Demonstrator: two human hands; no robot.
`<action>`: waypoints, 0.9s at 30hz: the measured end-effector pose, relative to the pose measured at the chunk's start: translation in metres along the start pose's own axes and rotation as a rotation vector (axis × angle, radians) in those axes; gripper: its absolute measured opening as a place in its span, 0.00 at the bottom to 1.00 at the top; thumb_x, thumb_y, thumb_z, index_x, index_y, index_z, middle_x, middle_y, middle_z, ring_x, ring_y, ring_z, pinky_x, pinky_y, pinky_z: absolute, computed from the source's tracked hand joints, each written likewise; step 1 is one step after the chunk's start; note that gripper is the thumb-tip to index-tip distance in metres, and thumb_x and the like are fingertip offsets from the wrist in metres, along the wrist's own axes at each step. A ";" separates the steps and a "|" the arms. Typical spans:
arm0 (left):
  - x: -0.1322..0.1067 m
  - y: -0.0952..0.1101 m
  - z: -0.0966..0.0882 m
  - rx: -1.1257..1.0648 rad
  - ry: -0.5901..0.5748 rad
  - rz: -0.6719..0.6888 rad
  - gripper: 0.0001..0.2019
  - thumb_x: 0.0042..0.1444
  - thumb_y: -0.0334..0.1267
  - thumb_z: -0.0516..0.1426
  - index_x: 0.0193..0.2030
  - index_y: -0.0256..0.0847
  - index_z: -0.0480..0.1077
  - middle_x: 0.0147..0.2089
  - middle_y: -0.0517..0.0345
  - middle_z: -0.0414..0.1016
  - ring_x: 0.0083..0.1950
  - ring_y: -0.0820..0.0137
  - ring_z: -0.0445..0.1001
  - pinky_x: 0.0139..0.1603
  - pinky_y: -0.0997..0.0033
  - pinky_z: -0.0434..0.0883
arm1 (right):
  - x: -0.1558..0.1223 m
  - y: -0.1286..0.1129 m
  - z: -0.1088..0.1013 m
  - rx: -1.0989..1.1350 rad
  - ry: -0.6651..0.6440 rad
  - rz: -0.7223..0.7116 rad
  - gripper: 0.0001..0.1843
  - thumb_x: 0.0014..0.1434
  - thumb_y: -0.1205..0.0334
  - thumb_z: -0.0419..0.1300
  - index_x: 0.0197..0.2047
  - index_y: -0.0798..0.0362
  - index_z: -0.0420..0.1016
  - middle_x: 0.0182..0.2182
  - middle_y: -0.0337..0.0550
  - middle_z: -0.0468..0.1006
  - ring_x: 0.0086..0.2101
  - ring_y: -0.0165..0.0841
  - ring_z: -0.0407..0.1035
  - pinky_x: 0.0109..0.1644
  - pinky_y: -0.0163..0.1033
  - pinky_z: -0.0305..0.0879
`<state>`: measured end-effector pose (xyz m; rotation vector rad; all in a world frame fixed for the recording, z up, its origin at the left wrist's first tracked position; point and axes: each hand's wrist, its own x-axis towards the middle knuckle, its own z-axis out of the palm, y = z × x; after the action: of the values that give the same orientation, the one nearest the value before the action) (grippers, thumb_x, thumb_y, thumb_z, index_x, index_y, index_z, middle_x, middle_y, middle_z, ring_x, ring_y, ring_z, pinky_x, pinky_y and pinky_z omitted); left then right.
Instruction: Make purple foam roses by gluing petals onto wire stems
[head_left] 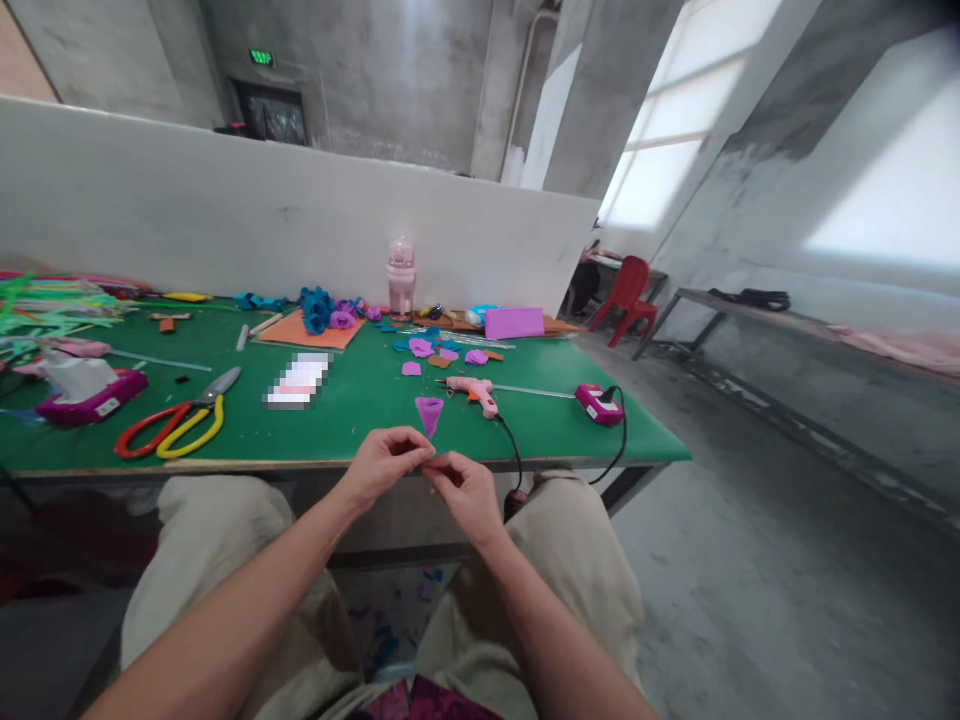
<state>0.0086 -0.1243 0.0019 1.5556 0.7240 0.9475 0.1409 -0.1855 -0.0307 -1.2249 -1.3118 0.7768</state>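
A purple crepe paper petal (pixel 429 414), rolled into a funnel shape, stands up between my hands with its narrow end at my fingertips. My left hand (pixel 391 460) is closed in a pinch at that lower end. Close beside it, my right hand (pixel 463 488) is also pinched at the base, its fingertips almost touching the left ones. Just beyond, a pink glue gun (pixel 472 389) lies on the green table (pixel 360 400), a clear glue stick reaching out of its back. Loose purple and blue paper petals (pixel 421 347) are scattered behind the held one.
Red-and-yellow scissors (pixel 196 415) and a pixelated pale object (pixel 300 380) lie to the left. Finished paper flowers (pixel 317 310) rest on orange sheets near a pink bottle (pixel 401 280). A magenta power block (pixel 598 404) sits at right, its cord hanging over the edge.
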 end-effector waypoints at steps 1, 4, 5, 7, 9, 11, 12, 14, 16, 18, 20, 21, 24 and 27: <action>0.000 -0.001 0.000 -0.021 0.000 -0.011 0.06 0.44 0.38 0.62 0.26 0.37 0.73 0.24 0.62 0.69 0.23 0.78 0.60 0.23 0.78 0.58 | 0.001 0.001 0.001 0.014 -0.003 0.001 0.06 0.51 0.62 0.58 0.27 0.52 0.75 0.19 0.36 0.71 0.21 0.28 0.63 0.26 0.34 0.58; -0.001 -0.001 0.001 -0.051 0.002 -0.028 0.06 0.44 0.38 0.62 0.26 0.37 0.72 0.23 0.63 0.68 0.22 0.79 0.59 0.23 0.78 0.58 | 0.002 0.006 0.005 0.055 -0.008 0.022 0.05 0.50 0.62 0.59 0.26 0.52 0.74 0.17 0.35 0.69 0.19 0.28 0.62 0.25 0.34 0.58; -0.001 -0.001 0.002 -0.044 -0.008 -0.025 0.06 0.45 0.38 0.61 0.25 0.37 0.72 0.22 0.63 0.67 0.22 0.79 0.59 0.23 0.78 0.58 | 0.002 0.007 0.006 0.070 -0.001 0.034 0.05 0.50 0.62 0.59 0.25 0.52 0.74 0.17 0.35 0.69 0.19 0.28 0.62 0.25 0.34 0.58; -0.002 -0.001 0.003 -0.028 -0.028 0.000 0.06 0.45 0.38 0.61 0.24 0.36 0.72 0.23 0.62 0.67 0.22 0.78 0.60 0.23 0.78 0.58 | 0.003 0.008 0.007 0.092 0.010 0.051 0.05 0.50 0.61 0.59 0.25 0.52 0.74 0.16 0.35 0.69 0.19 0.29 0.63 0.25 0.34 0.58; -0.002 -0.001 0.003 -0.029 -0.026 0.019 0.06 0.44 0.37 0.61 0.23 0.36 0.72 0.23 0.62 0.68 0.23 0.78 0.61 0.23 0.78 0.59 | 0.004 0.007 0.004 0.084 -0.011 0.044 0.06 0.50 0.60 0.60 0.27 0.52 0.75 0.18 0.36 0.71 0.20 0.29 0.64 0.26 0.34 0.59; -0.002 -0.001 0.002 -0.053 0.017 -0.003 0.07 0.45 0.38 0.61 0.24 0.37 0.71 0.20 0.63 0.67 0.21 0.78 0.62 0.22 0.78 0.59 | 0.006 0.005 -0.003 0.033 -0.016 0.018 0.07 0.50 0.57 0.61 0.28 0.52 0.76 0.20 0.38 0.73 0.22 0.29 0.64 0.27 0.34 0.59; -0.002 -0.001 0.002 -0.069 0.038 -0.027 0.07 0.45 0.38 0.61 0.24 0.37 0.71 0.20 0.63 0.67 0.20 0.78 0.62 0.21 0.78 0.60 | 0.008 0.004 -0.008 0.002 0.010 0.006 0.08 0.50 0.56 0.61 0.27 0.52 0.76 0.20 0.38 0.73 0.22 0.29 0.63 0.27 0.34 0.59; -0.002 -0.001 0.003 -0.105 0.054 -0.074 0.08 0.46 0.39 0.60 0.24 0.37 0.70 0.19 0.62 0.68 0.19 0.77 0.64 0.20 0.77 0.62 | 0.012 0.003 -0.018 -0.032 0.120 -0.019 0.11 0.51 0.55 0.60 0.25 0.53 0.75 0.19 0.38 0.71 0.22 0.29 0.62 0.28 0.34 0.58; -0.002 -0.002 0.005 -0.129 0.030 -0.104 0.09 0.46 0.40 0.61 0.24 0.37 0.69 0.21 0.61 0.70 0.19 0.76 0.66 0.19 0.76 0.64 | 0.016 0.002 -0.027 0.013 0.217 -0.053 0.09 0.51 0.56 0.59 0.31 0.52 0.76 0.24 0.39 0.73 0.25 0.29 0.64 0.31 0.34 0.61; -0.004 -0.003 0.008 -0.133 -0.001 -0.133 0.09 0.46 0.40 0.61 0.25 0.37 0.69 0.22 0.60 0.70 0.19 0.75 0.67 0.19 0.75 0.66 | 0.019 0.003 -0.030 0.111 0.232 -0.054 0.15 0.49 0.58 0.61 0.43 0.50 0.74 0.35 0.42 0.75 0.31 0.30 0.66 0.36 0.35 0.63; -0.005 -0.005 0.013 -0.116 -0.028 -0.156 0.09 0.46 0.40 0.61 0.25 0.36 0.68 0.22 0.61 0.70 0.19 0.75 0.67 0.18 0.75 0.66 | 0.020 0.003 -0.030 0.218 0.145 0.017 0.20 0.48 0.58 0.63 0.46 0.50 0.73 0.40 0.43 0.75 0.35 0.30 0.67 0.40 0.35 0.63; -0.006 -0.005 0.015 -0.105 -0.042 -0.165 0.09 0.46 0.40 0.61 0.25 0.36 0.68 0.21 0.61 0.70 0.18 0.75 0.67 0.18 0.75 0.66 | 0.021 0.003 -0.029 0.271 0.088 0.069 0.19 0.48 0.57 0.63 0.44 0.51 0.75 0.39 0.43 0.76 0.36 0.31 0.68 0.41 0.36 0.63; -0.009 -0.005 0.020 -0.088 -0.091 -0.189 0.09 0.45 0.40 0.61 0.25 0.36 0.69 0.21 0.62 0.69 0.18 0.76 0.67 0.18 0.76 0.65 | 0.020 0.000 -0.024 0.385 -0.018 0.176 0.16 0.46 0.54 0.63 0.36 0.54 0.78 0.33 0.42 0.78 0.34 0.31 0.69 0.42 0.37 0.62; -0.011 -0.006 0.024 -0.091 -0.127 -0.217 0.09 0.44 0.40 0.62 0.25 0.36 0.69 0.21 0.63 0.69 0.18 0.75 0.67 0.18 0.75 0.66 | 0.018 -0.003 -0.021 0.430 -0.042 0.207 0.16 0.43 0.53 0.65 0.33 0.55 0.79 0.30 0.41 0.79 0.31 0.30 0.69 0.40 0.37 0.63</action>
<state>0.0244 -0.1441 -0.0070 1.4121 0.7333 0.7055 0.1636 -0.1735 -0.0194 -1.0066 -0.9906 1.1699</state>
